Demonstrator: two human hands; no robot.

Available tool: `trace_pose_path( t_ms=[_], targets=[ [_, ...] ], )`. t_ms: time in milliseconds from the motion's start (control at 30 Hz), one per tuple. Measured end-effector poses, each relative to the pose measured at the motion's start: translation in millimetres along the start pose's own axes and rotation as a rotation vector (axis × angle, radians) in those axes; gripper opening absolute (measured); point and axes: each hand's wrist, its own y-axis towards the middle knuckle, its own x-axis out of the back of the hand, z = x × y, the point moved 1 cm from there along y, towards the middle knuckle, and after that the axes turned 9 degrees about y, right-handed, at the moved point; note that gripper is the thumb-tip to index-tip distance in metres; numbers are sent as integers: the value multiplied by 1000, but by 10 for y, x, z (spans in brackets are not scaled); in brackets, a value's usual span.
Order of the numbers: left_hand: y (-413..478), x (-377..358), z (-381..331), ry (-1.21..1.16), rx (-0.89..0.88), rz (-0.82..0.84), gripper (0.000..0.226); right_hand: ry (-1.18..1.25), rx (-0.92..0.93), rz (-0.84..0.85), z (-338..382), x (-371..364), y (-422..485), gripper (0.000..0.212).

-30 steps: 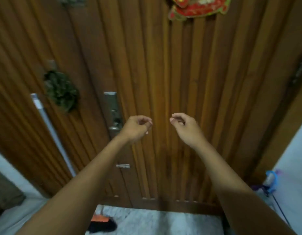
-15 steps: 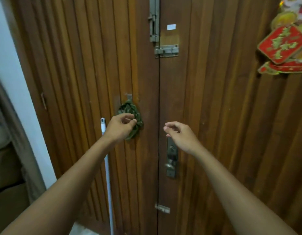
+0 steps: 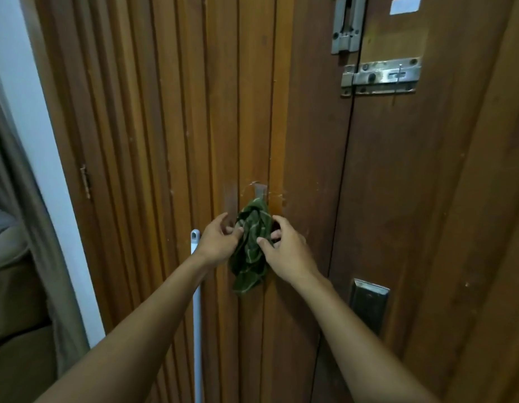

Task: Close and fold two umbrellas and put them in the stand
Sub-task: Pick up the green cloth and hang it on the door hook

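No umbrella or stand is seen. A green cloth (image 3: 250, 257), hung on a hook (image 3: 259, 191), is pinched between the curled fingers of left hand (image 3: 219, 244) and right hand (image 3: 288, 255). It is judged soft and light, and best lifted near the hook.

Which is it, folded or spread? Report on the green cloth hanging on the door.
Bunched, not spread: the dark green striped cloth hangs crumpled from a door hook, left hand and right hand at its sides.
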Motion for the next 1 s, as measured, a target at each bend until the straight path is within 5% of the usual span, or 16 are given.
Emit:
trace_pose_path(
  t_ms=[100,200,467,1000],
  targets=[
    [84,57,2,38,-76,36,21,67,-23,-46,75,-72,95,34],
    [83,214,-92,17,-129,19,17,101,64,-104,259,-42,91,15],
    [-323,653,-418,-153,-263,121,11,232,241,-232,684,140,-339,18],
    [-2187,-232,-293,-263,-232,702,17,183,-5,-340,125,1034,-2709,18]
  ],
)
